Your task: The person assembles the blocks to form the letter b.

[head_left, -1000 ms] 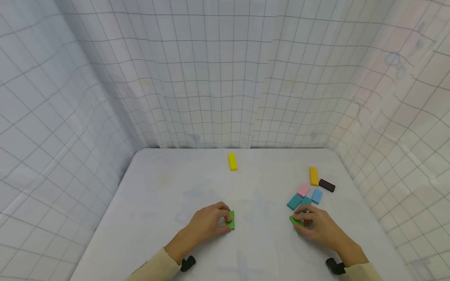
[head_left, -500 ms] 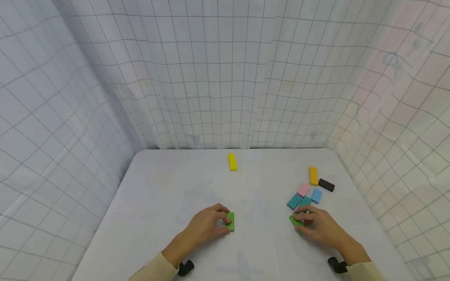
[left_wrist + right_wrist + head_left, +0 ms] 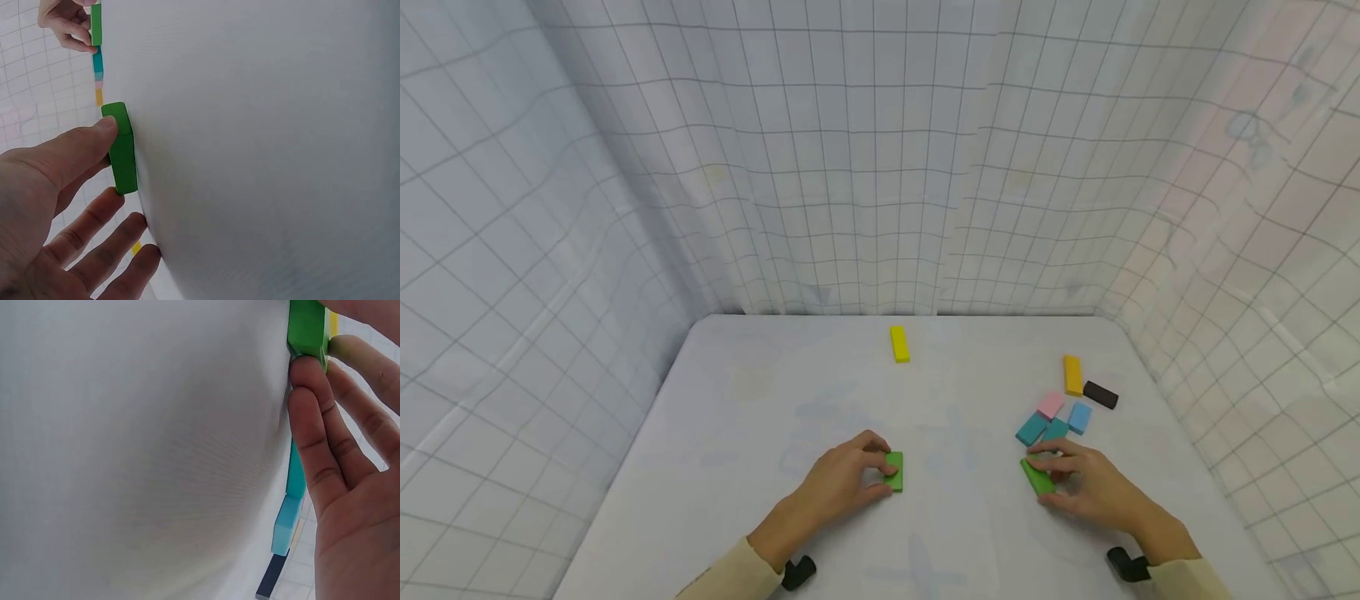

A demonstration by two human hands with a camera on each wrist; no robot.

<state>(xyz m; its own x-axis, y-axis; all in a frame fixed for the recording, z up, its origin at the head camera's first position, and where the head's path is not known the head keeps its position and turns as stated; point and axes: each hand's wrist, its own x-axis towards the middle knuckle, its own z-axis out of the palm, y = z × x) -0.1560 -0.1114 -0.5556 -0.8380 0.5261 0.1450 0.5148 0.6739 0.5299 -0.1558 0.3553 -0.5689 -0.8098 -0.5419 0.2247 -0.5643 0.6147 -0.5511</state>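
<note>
So, both hands are full here. The left green block (image 3: 897, 482) is pinched by the left hand (image 3: 844, 477), front and centre on the tabletop (image 3: 760, 392), with the thumb set against it and the outer fingers fanned apart. The right green block (image 3: 1039, 478) is pinched by the right hand (image 3: 1088, 485), over to the right and laid at a slant, thumb at its near end. Whether either one is lifted can't be told.

They look light and stiff, probably wood or plastic, so not much squeeze should be needed and breakage isn't a big worry. The smooth faces might be a bit slippery though. Best taken by opposite ends, since little height is offered to grab.

Just past the right hand, a teal block (image 3: 1032, 428) and a second teal block (image 3: 1056, 430) are bunched with a pink block (image 3: 1051, 405) and a blue block (image 3: 1079, 418). Behind those, an orange block (image 3: 1072, 376) and a black block (image 3: 1101, 395) are parked. A yellow block (image 3: 900, 344) is set alone near the back edge.
</note>
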